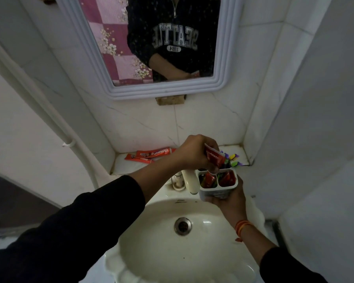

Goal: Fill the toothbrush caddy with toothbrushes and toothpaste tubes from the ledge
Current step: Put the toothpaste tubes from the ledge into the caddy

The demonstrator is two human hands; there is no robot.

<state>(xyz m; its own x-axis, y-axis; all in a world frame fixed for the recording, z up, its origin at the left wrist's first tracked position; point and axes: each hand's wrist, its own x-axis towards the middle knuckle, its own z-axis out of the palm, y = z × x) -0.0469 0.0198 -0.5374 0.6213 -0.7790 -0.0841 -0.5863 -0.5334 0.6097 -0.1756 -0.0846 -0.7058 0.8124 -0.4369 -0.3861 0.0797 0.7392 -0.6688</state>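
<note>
My right hand holds a white toothbrush caddy from below, above the sink's back rim. Its compartments hold red tubes and colourful toothbrush handles. My left hand grips a red toothpaste tube and holds it upright, its lower end dipping into the caddy's back compartment. Two red toothpaste tubes lie flat on the tiled ledge to the left. Colourful toothbrush heads show just behind the caddy, partly hidden by my left hand.
A white tap stands just left of the caddy. The cream sink basin with its drain lies below. A framed mirror hangs on the wall above the ledge. Tiled walls close in on both sides.
</note>
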